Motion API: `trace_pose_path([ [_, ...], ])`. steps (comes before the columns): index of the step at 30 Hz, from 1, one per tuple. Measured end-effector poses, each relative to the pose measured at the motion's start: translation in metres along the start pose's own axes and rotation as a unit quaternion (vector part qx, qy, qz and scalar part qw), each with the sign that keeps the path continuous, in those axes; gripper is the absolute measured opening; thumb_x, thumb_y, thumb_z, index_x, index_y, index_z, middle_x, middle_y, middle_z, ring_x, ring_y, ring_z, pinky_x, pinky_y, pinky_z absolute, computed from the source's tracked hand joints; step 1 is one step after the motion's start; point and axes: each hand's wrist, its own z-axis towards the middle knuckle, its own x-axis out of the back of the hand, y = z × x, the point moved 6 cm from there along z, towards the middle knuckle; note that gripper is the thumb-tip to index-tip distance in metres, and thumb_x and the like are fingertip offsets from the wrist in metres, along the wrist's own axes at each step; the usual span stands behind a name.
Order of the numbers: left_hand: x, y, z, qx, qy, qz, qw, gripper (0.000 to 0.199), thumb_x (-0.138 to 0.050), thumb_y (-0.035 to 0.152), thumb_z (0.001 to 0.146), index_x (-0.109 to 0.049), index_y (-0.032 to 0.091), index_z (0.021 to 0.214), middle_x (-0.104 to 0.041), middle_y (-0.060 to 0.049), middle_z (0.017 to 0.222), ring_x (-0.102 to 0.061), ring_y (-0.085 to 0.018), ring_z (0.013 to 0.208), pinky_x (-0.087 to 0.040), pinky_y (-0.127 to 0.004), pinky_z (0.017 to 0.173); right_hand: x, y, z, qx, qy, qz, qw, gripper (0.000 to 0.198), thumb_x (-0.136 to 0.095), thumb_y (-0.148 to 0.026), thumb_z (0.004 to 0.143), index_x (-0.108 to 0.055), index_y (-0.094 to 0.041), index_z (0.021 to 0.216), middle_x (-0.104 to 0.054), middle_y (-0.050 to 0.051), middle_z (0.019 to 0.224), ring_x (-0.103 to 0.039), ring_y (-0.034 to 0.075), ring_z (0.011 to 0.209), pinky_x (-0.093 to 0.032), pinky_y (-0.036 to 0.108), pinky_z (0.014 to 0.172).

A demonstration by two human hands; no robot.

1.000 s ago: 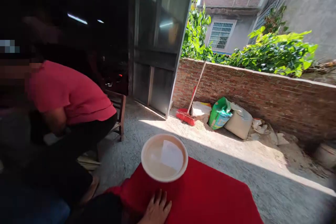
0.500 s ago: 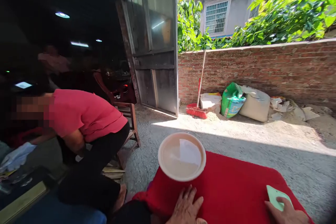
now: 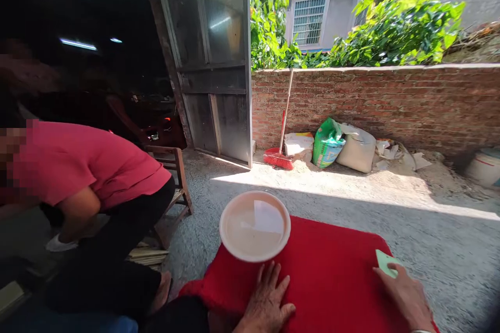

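My left hand lies flat with spread fingers on a red cloth that covers a table. Just beyond its fingertips stands a pale pink basin, holding water that reflects light. Over at the cloth's right edge, my right hand grips a thin, pale green flat piece, perhaps a plastic scraper. Its thumb and fingers cover much of that piece, so the full shape is hidden.
A person in a red shirt bends forward at the left, beside a wooden chair. Behind stand a metal door, a red broom, a green sack and a white sack along a brick wall.
The view has swung to the right, so most things sit further left. My right hand, still holding the green piece, shows more of its back. The bending person's arm has drawn in.
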Motion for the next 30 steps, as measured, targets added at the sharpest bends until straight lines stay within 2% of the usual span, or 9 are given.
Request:
trace_pose_path([
  [3,0.007,0.005,0.000,0.004,-0.017,-0.013,1.000,0.072,-0.047,0.076,0.089,-0.049,0.034,0.147,-0.035,-0.010,0.161,-0.028,-0.033,0.150,-0.026,-0.059,0.122,-0.006,-0.021,-0.024,-0.029,-0.025,-0.013,0.999,0.068,-0.038,-0.062,0.084,-0.060,-0.015,0.129,-0.064,0.026,0.101,-0.068,0.042,0.095,-0.053,0.048,0.073],
  [5,0.008,0.004,0.001,-0.001,-0.019,-0.004,1.000,0.072,-0.046,0.076,0.089,-0.049,0.034,0.147,-0.036,-0.010,0.160,-0.029,-0.034,0.149,-0.028,-0.060,0.121,-0.028,-0.068,-0.058,0.065,-0.067,0.005,0.996,0.063,-0.042,-0.054,0.083,-0.060,-0.015,0.129,-0.063,0.022,0.105,-0.067,0.039,0.097,-0.052,0.045,0.076],
  [9,0.002,-0.001,0.002,-0.015,-0.016,0.035,0.999,0.068,-0.047,0.073,0.091,-0.050,0.035,0.147,-0.038,-0.010,0.159,-0.034,-0.035,0.147,-0.034,-0.061,0.118,-0.064,-0.140,-0.099,0.231,-0.154,0.079,0.958,0.038,-0.064,-0.042,0.063,-0.073,-0.033,0.099,-0.066,0.002,0.099,-0.067,0.024,0.092,-0.050,0.029,0.077],
  [12,-0.006,-0.003,0.003,-0.030,0.005,0.067,0.997,0.061,-0.050,0.066,0.093,-0.051,0.036,0.146,-0.042,-0.010,0.157,-0.040,-0.035,0.144,-0.039,-0.060,0.115,-0.046,-0.127,-0.066,0.204,-0.142,0.108,0.963,0.043,-0.064,-0.048,0.065,-0.071,-0.029,0.103,-0.066,0.003,0.095,-0.066,0.026,0.095,-0.050,0.031,0.083],
  [16,-0.014,-0.003,0.003,-0.042,0.046,0.088,0.994,0.055,-0.054,0.062,0.093,-0.056,0.036,0.141,-0.047,-0.009,0.154,-0.045,-0.035,0.141,-0.043,-0.056,0.112,0.008,-0.067,0.004,0.030,-0.068,0.053,0.996,0.068,-0.043,-0.056,0.080,-0.060,-0.008,0.126,-0.065,0.021,0.096,-0.065,0.042,0.099,-0.051,0.047,0.080],
  [19,-0.014,-0.002,0.001,-0.042,0.068,0.092,0.992,0.055,-0.056,0.062,0.092,-0.058,0.035,0.140,-0.048,-0.009,0.153,-0.045,-0.033,0.141,-0.041,-0.054,0.113,0.014,-0.056,0.013,-0.050,-0.040,0.019,0.998,0.074,-0.036,-0.054,0.084,-0.052,-0.002,0.135,-0.057,0.034,0.113,-0.061,0.050,0.105,-0.050,0.055,0.075],
  [21,-0.012,-0.002,-0.001,-0.040,0.078,0.094,0.992,0.054,-0.055,0.062,0.093,-0.058,0.035,0.140,-0.049,-0.007,0.153,-0.044,-0.032,0.142,-0.039,-0.053,0.114,-0.009,-0.075,-0.004,-0.026,-0.050,0.020,0.998,0.072,-0.041,-0.052,0.083,-0.053,-0.006,0.137,-0.055,0.033,0.119,-0.061,0.048,0.106,-0.050,0.054,0.077],
  [26,-0.010,-0.002,-0.003,-0.029,0.077,0.091,0.992,0.055,-0.052,0.065,0.093,-0.059,0.035,0.139,-0.050,-0.006,0.153,-0.044,-0.031,0.141,-0.037,-0.050,0.115,-0.069,-0.153,-0.054,0.201,-0.152,0.087,0.964,0.044,-0.066,-0.041,0.063,-0.073,-0.030,0.105,-0.065,0.004,0.103,-0.066,0.025,0.097,-0.050,0.030,0.084],
  [30,-0.011,0.000,-0.004,-0.033,0.082,0.086,0.992,0.055,-0.051,0.065,0.093,-0.058,0.036,0.139,-0.050,-0.005,0.153,-0.043,-0.030,0.141,-0.036,-0.049,0.115,-0.035,-0.133,-0.014,0.191,-0.118,0.081,0.971,0.046,-0.059,-0.045,0.071,-0.071,-0.024,0.111,-0.067,0.008,0.097,-0.065,0.030,0.101,-0.050,0.035,0.088],
])
